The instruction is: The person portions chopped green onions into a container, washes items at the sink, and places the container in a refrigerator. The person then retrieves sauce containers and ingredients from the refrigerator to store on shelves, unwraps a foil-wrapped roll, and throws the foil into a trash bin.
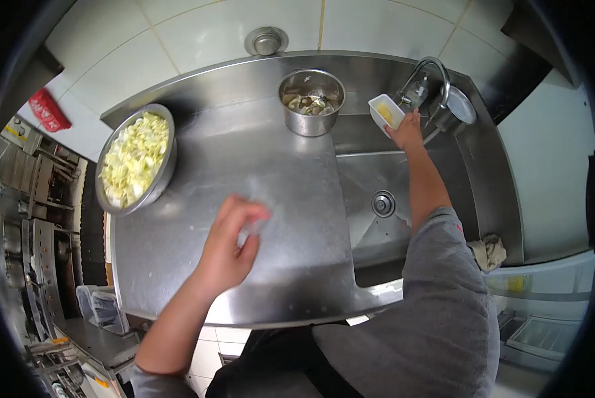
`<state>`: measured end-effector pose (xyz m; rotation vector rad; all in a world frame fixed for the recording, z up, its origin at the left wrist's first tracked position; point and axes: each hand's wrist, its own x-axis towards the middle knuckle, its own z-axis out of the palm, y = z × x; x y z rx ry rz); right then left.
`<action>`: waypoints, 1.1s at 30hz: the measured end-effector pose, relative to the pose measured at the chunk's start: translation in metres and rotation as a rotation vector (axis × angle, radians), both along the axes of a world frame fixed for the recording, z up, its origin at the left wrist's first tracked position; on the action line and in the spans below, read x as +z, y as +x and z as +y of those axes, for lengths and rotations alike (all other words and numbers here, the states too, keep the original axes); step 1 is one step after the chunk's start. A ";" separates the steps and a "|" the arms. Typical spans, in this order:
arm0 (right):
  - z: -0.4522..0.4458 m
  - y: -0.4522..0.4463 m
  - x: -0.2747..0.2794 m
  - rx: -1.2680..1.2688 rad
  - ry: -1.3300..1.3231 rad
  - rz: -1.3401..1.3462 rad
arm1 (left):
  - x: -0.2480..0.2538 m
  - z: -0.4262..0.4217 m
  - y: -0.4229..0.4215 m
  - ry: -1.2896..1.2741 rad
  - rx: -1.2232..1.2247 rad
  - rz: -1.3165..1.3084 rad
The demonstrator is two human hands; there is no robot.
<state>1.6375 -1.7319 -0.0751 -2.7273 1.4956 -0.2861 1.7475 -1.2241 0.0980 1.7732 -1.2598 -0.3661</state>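
Note:
My right hand [408, 131] grips a small white rectangular container [377, 114] by its near edge, with some yellow contents inside. It is held over the back of the sink, just left of the faucet [446, 78]. My left hand [234, 240] hangs above the steel counter [291, 265], its fingers curled and the fingertips smeared by motion. A pale patch shows between thumb and fingers; I cannot make out what it is. A steel pot [311, 126] with mixed food scraps stands behind, between the two hands.
A large metal bowl [158, 189] heaped with chopped cabbage [135, 159] stands at the counter's left edge. The sink drain [383, 203] lies below my right forearm. A clear bottle [415, 91] and metal pots stand by the faucet. A crumpled cloth [488, 252] lies on the right edge.

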 end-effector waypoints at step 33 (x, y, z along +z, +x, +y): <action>-0.058 -0.035 -0.015 0.209 0.083 0.552 | -0.114 0.165 -0.021 0.417 0.739 -0.102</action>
